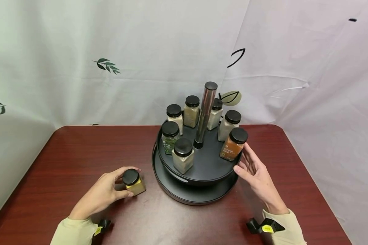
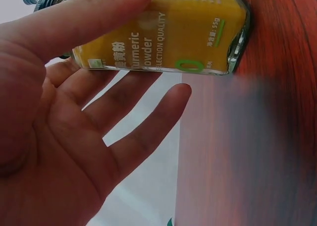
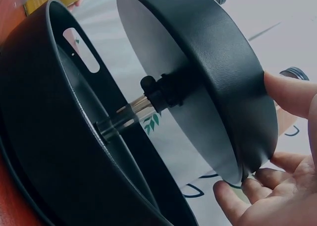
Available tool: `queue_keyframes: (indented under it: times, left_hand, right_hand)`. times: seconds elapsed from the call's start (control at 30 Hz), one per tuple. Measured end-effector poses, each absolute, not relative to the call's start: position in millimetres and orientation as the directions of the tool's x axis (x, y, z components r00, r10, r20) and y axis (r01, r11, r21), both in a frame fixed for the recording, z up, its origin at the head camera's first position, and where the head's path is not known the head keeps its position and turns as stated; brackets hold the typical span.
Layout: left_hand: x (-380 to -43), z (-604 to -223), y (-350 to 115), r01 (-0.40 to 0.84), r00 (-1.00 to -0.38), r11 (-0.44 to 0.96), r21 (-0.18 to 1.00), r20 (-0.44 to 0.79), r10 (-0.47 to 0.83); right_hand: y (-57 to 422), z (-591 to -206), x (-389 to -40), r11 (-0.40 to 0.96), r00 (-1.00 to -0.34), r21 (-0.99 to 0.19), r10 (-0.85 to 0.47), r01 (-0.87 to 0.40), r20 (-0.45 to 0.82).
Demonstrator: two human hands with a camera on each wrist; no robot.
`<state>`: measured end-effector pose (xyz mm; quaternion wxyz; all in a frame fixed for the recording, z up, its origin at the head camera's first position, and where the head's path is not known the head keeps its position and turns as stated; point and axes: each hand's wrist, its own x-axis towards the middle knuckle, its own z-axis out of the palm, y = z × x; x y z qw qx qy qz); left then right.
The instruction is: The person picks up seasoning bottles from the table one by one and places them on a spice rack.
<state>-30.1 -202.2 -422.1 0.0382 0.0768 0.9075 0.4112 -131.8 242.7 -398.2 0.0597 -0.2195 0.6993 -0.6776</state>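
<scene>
My left hand (image 1: pixel 102 192) grips a small square jar with a black lid (image 1: pixel 135 185) at the table's left front. The label on this turmeric powder jar (image 2: pixel 168 35) is legible in the left wrist view; thumb and fingers are on its sides. At the right, my right hand (image 1: pixel 260 178) holds the edge of the upper tray (image 1: pixel 206 165) of a black two-tier spice rack. Its thumb (image 3: pixel 292 94) and fingertips lie along the tray's outer wall. Near that hand, an orange-brown spice jar (image 1: pixel 231 149) leans slightly on the upper tray.
Several other black-lidded spice jars, including a green one (image 1: pixel 168 141) and a pale one (image 1: pixel 183 161), stand around the rack's central post (image 1: pixel 206 112). The wider lower tray (image 1: pixel 196 199) sits on the reddish-brown table (image 1: pixel 104 146). A white curtain (image 1: pixel 159 44) hangs behind.
</scene>
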Motion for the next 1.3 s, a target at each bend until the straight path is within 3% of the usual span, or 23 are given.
queue_keyframes:
  times: [0.33, 0.83, 1.3]
  left_hand:
    - [-25, -420, -200, 0.114, -0.992, 0.709, 0.696, 0.045, 0.116]
    - [-10, -411, -184, 0.101, -0.991, 0.697, 0.710, 0.130, 0.011]
    - [2, -378, -161, 0.248, -0.934, 0.707, 0.662, 0.357, -0.006]
  right_hand:
    - [242, -399, -131, -0.020, -0.892, -0.969, -0.387, -0.246, 0.234]
    - [242, -399, -131, -0.002, -0.894, -0.966, -0.379, -0.258, 0.239]
    - [239, -400, -122, 0.082, -0.912, -0.955, -0.329, -0.284, 0.243]
